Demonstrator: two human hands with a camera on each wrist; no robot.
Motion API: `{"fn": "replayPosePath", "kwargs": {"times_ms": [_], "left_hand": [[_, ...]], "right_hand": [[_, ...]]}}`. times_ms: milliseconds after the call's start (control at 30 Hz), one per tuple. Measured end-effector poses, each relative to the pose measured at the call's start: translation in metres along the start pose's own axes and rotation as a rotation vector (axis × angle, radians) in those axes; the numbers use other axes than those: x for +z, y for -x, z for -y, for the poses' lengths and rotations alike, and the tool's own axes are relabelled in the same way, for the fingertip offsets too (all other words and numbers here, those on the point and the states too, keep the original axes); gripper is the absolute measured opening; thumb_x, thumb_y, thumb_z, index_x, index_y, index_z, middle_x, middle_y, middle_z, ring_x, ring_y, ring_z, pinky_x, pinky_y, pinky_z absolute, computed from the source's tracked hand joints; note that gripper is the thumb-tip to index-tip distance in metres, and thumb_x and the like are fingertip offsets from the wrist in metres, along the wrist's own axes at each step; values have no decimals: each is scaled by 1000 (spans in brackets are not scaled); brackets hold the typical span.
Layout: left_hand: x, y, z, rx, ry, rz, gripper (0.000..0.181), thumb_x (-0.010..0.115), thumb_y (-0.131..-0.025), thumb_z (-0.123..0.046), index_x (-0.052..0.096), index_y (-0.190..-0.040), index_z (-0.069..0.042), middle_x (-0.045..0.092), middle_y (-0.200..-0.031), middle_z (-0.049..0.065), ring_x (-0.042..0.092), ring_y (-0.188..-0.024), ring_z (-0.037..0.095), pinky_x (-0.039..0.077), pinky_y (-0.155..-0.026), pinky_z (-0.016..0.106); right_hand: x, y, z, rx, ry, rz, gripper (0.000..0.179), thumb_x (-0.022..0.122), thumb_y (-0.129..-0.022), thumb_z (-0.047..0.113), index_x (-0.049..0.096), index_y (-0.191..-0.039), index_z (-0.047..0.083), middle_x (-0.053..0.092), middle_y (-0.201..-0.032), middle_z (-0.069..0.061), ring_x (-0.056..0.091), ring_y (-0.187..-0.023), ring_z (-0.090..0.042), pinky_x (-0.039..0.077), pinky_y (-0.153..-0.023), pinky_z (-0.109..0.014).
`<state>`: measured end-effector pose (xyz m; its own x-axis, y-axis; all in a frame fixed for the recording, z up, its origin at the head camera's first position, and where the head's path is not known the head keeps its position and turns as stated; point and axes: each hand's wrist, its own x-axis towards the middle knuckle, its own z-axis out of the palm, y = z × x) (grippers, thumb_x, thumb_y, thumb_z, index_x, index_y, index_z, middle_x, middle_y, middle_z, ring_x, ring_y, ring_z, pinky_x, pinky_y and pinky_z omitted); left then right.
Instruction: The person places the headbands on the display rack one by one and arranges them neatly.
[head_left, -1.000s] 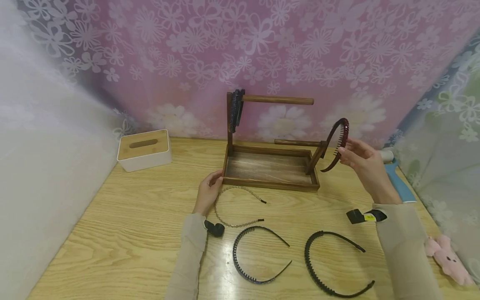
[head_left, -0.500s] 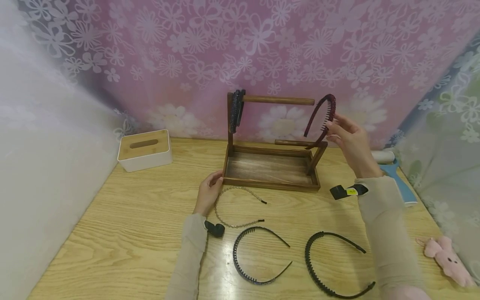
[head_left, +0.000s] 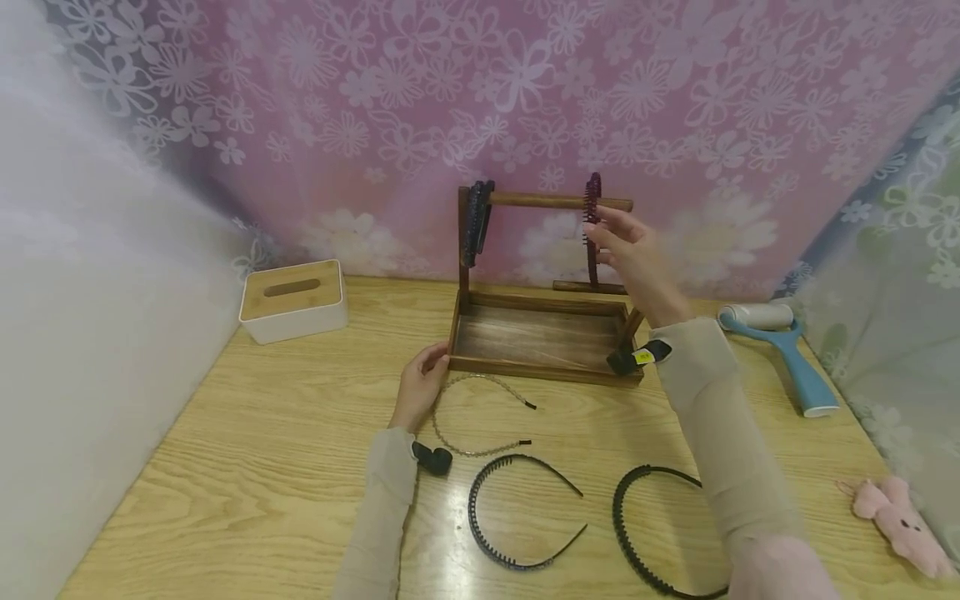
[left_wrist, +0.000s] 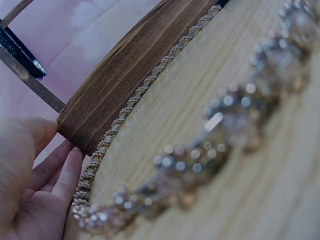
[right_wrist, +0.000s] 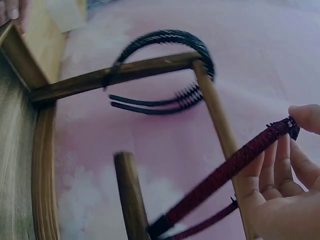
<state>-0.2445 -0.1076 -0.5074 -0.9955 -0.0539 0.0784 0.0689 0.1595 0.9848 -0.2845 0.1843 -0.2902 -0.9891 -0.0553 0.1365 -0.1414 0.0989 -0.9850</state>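
Note:
My right hand [head_left: 633,254] pinches a dark red toothed headband [head_left: 593,190], which overlaps the upper rod [head_left: 532,199] of a brown wooden rack toward its right end. The right wrist view shows the headband [right_wrist: 215,185] crossing that rod, its tips pointing to the lower rod [right_wrist: 131,195]. Dark headbands [head_left: 472,223] hang at the upper rod's left end, by the post. My left hand [head_left: 420,387] grips the front left corner of the rack's tray [head_left: 540,370]. Beside it lies a beaded headband [head_left: 438,425], close up in the left wrist view.
Two black toothed headbands [head_left: 472,517] [head_left: 621,525] lie in front, the right one partly under my right sleeve. A tissue box [head_left: 300,312] stands at the left. A blue-handled lint roller [head_left: 806,375] and a pink plush toy [head_left: 903,525] are at the right.
My right hand has carried the dark red headband up and left, from beside the rack's right end to the upper rod. The left hand stays at the tray corner.

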Motion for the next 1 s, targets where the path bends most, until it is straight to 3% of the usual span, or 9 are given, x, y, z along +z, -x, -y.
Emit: {"fn": "replayPosePath", "kwargs": {"times_ms": [133, 267, 433, 500, 733, 1000], "left_hand": [[-1, -1, -2, 3, 3, 9, 33, 56, -100, -17, 60, -132, -8, 61, -133, 15, 58, -122, 30, 45, -104, 46], [-3, 0, -6, 4, 18, 28, 35, 54, -101, -14, 57, -134, -2, 58, -135, 19, 56, -124, 34, 43, -106, 49], [-6, 11, -29, 12, 12, 42, 35, 52, -101, -9, 56, -133, 3, 58, -134, 23, 56, -124, 37, 44, -106, 48], [-6, 15, -35, 17, 3, 41, 35, 52, -101, -9, 56, -133, 3, 58, -134, 22, 56, -123, 36, 45, -105, 47], [-3, -1, -3, 19, 27, 23, 36, 54, -101, -14, 57, -134, -2, 58, -135, 19, 56, -124, 35, 44, -105, 49], [-2, 0, 0, 17, 29, 12, 33, 56, -100, -17, 60, -132, -10, 62, -132, 13, 59, -120, 27, 46, -104, 43]], "right_hand": [[22, -8, 0, 7, 119, 16, 52, 62, -96, 27, 48, -144, 11, 56, -95, 13, 56, -96, -4, 47, -83, -21], [44, -12, 0, -9, 168, 4, 48, 62, -96, 27, 53, -140, 12, 56, -93, 15, 54, -93, -3, 45, -83, -25], [68, -15, -4, -34, 213, -24, 46, 64, -94, 30, 57, -137, 16, 57, -97, 12, 56, -97, -9, 47, -90, -32], [76, -17, -6, -30, 171, -15, 46, 64, -94, 28, 56, -137, 16, 58, -95, 10, 57, -100, -12, 47, -94, -37], [93, -25, -9, 47, 38, 27, 50, 62, -96, 25, 49, -144, 14, 57, -105, 6, 57, -103, -12, 47, -101, -40], [104, -33, -16, 90, 5, 62, 52, 62, -97, 22, 47, -145, 13, 57, -114, 0, 55, -91, -7, 47, -97, -37]]}}
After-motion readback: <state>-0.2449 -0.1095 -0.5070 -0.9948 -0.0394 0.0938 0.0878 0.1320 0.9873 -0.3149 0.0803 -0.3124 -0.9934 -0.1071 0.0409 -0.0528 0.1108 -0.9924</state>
